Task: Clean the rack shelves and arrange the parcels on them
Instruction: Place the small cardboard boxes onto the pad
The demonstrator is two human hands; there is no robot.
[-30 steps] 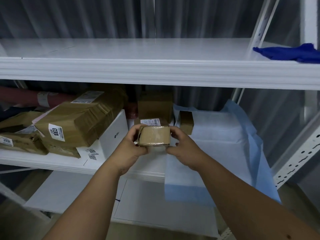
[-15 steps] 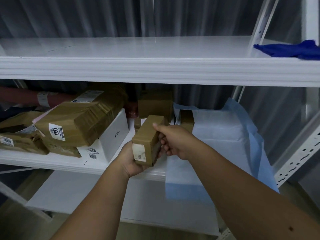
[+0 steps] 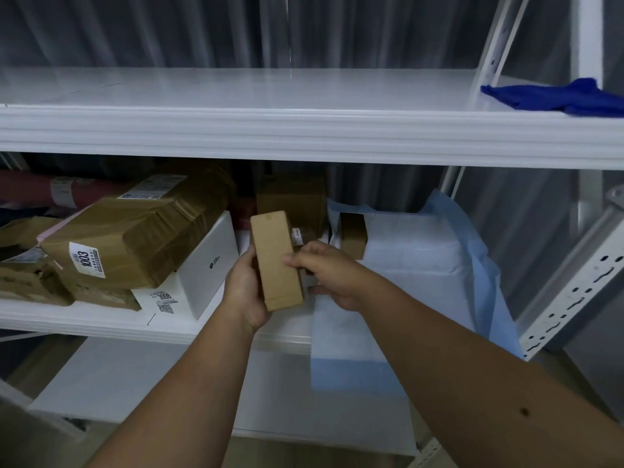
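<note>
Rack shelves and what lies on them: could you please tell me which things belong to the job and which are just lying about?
Job:
- small brown cardboard parcel, left hand grip, right hand touching
- large taped brown parcel
- white box
- blue cloth
- white upper shelf

Lying about:
- pale blue sheet
- grey curtain

Parcel storeroom: white metal rack (image 3: 304, 136), labelled taped parcels (image 3: 135, 231), numbered 1003.

Bare forearms, no sleeves, dark mole on right forearm (image 3: 524, 411)
</note>
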